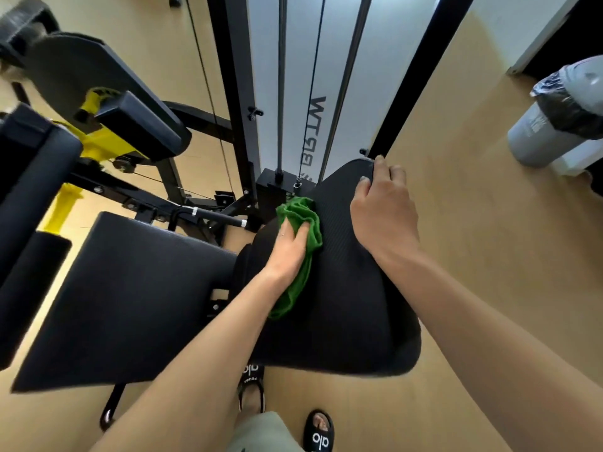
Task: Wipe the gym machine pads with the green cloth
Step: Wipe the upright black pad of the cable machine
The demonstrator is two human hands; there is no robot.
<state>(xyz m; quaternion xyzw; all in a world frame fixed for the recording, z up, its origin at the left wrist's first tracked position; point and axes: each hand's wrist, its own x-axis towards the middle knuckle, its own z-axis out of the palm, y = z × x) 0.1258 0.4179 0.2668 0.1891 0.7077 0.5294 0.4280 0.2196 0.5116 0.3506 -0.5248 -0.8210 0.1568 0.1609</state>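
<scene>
A black ribbed back pad (346,288) of the gym machine tilts up in the middle of the view. My left hand (288,246) presses the bunched green cloth (303,223) against the pad's left side, and a tail of the cloth hangs down under my wrist. My right hand (383,207) grips the pad's upper right edge, fingers curled over the rim. The flat black seat pad (130,298) lies to the left. A smaller black pad (143,125) on a yellow arm sits at upper left.
The machine's black frame, cables and white weight-stack guard (293,76) rise just behind the pad. A grey bin with a black liner (561,119) stands at the right on the wood floor. My feet in black slides (318,433) are below the pad.
</scene>
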